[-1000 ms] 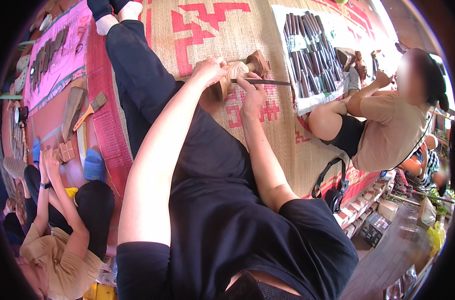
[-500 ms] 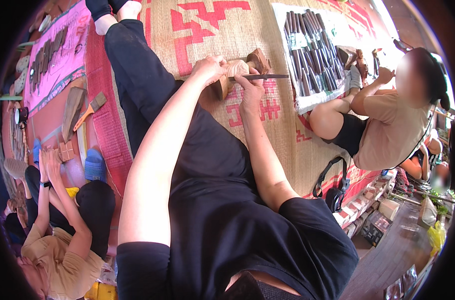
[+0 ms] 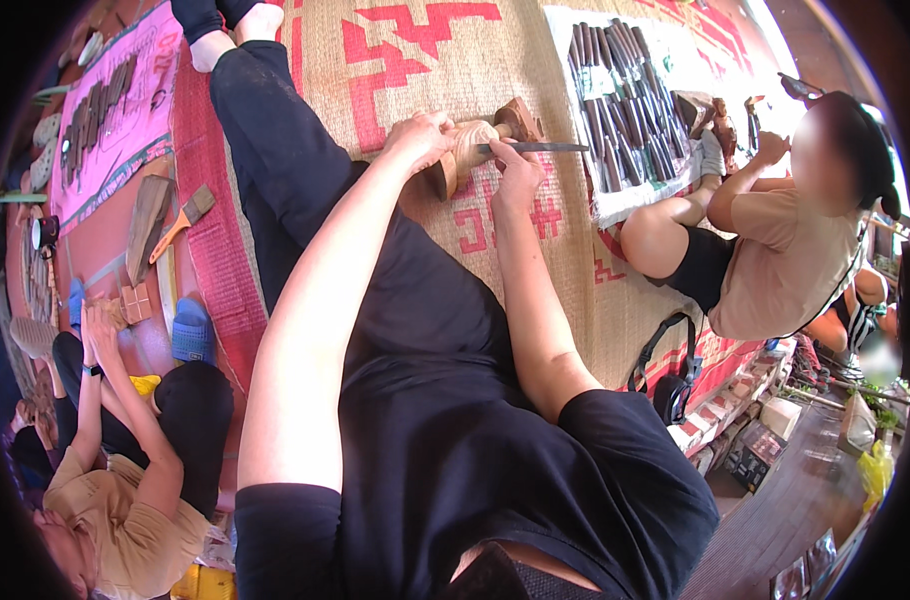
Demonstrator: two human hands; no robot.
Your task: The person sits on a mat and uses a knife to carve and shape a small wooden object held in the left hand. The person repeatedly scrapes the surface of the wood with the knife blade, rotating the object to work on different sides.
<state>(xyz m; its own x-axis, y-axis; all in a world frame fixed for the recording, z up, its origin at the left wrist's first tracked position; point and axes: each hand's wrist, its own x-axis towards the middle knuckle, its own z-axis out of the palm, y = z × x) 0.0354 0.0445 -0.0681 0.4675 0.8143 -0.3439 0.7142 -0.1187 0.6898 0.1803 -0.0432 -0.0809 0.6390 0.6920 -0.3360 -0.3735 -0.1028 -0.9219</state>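
We see very little change over the last second: our left hand (image 3: 422, 135) is still wrapped over the pale carved wooden piece (image 3: 470, 150), fingers closed around its rounded top, and our right hand (image 3: 515, 170) still pinches the thin dark chisel (image 3: 535, 148) between narrow, closed fingers, its blade lying roughly level across the wood and pointing away to our right. The wooden piece sits on the woven mat (image 3: 415, 60) just beyond our knee, against the dark trouser leg, where it was in both earlier views. Compared with the earlier frames, the tool seems to have shifted only slightly along the surface, and the right wrist looks a touch closer to the wood; we judge this to be a small, repeated shaving stroke rather than any new step, so the carving looks mid-way and steady. The row of dark chisels (image 3: 615, 90) on the white cloth (image 3: 630, 195) lies untouched, well apart from our hands. The person in the tan shirt (image 3: 775, 270) on our right has leaned in slightly, knees drawn up beside that cloth.
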